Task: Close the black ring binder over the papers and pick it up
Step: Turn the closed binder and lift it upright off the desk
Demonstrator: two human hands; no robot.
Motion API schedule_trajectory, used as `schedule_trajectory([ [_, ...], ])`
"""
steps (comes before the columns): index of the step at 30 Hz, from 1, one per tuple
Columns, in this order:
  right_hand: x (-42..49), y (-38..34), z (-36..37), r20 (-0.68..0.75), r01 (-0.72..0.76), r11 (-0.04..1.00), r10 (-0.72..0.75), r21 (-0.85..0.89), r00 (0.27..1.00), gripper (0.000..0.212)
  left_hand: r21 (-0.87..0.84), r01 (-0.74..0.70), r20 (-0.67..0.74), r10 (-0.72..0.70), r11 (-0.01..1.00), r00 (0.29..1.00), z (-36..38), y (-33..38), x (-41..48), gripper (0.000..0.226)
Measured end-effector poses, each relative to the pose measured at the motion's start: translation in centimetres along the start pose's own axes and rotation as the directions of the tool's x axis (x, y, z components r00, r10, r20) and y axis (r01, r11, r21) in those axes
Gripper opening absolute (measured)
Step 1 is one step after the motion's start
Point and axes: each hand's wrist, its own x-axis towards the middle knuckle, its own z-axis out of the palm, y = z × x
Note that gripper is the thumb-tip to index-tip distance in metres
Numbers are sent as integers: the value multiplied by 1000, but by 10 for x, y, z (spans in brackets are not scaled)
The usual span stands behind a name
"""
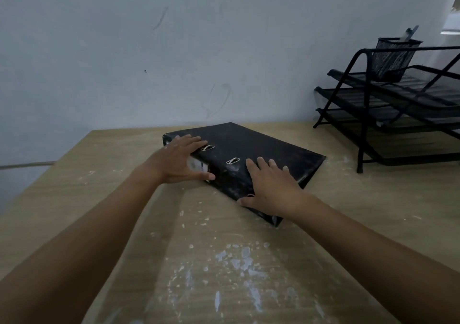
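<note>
On desk (124,199), closed binder (261,149), pen cup (394,59) holding pen (410,32)

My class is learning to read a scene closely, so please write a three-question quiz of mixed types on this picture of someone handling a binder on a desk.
1. True or false: the binder lies closed and flat on the desk.
2. Where is the left hand?
A. on the spine end nearer the wall
B. on the paper tray rack
C. flat on the bare desk
3. Fill in: the mesh pen cup stands on the rack's ____ shelf.

Key
1. True.
2. A; its fingers reach onto the cover, while the right hand rests at the near end.
3. Top.
</note>
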Motion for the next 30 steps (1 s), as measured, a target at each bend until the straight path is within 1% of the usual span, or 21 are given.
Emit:
schedule_trajectory([
  [4,4,0,1,17,5,1000,-5,-10,1000,100,64,-58,16,57,996,998,1,-11,15,120],
  [6,4,1,2,6,19,999,-19,-26,1000,99,50,-79,0,79,996,997,3,-13,18,120],
  [9,4,5,2,-5,45,998,-45,-31,999,98,18,-86,-59,87,996,994,6,-12,15,119],
  [13,4,16,0,-12,85,996,-85,-24,996,99,16,-62,-109,64,998,992,7,-3,8,121],
  [17,4,31,-4,10,130,991,-130,-23,992,101,33,-32,-164,37,999,986,9,9,-2,119],
  [21,1,50,-9,18,169,985,-170,31,985,101,46,-10,-220,20,999,975,13,23,-15,117],
  [23,1,61,-10,29,184,981,-187,65,982,100,60,1,-257,15,998,966,14,33,-22,112],
  [26,-1,76,-10,34,198,974,-203,111,979,98,68,52,-288,-31,996,957,17,47,-35,107],
  [30,-4,95,-9,20,216,971,-219,104,975,95,101,107,-309,-71,989,949,20,68,-51,98],
])
